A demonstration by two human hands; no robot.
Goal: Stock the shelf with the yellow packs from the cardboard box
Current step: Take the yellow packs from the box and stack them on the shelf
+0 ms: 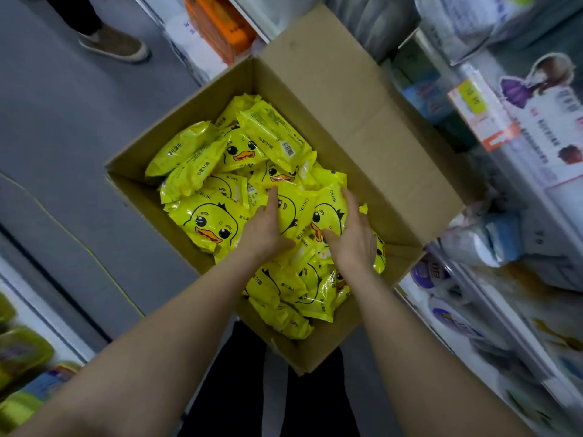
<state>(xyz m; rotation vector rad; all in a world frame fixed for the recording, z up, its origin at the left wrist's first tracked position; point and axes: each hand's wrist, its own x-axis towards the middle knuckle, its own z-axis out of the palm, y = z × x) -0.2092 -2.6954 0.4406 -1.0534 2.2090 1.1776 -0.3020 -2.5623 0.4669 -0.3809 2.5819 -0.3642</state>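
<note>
Yellow packs (pixel 208 222) heaped loose in cardboard box (pixel 362 146), frame centre. Left hand (pixel 268 230) and right hand (pixel 351 241) flat, fingers straight, flanking top packs, likely to scoop several.

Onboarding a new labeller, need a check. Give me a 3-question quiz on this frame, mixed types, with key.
1. True or false: the left hand and the right hand both reach into the cardboard box and touch the yellow packs.
2. What is printed on the fronts of the packs? A) a duck face B) a cat face C) plain, no picture
3. Fill in: the shelf with the orange price tag stands on the person's ____ side.

Key: 1 true; 2 A; 3 right.
</note>
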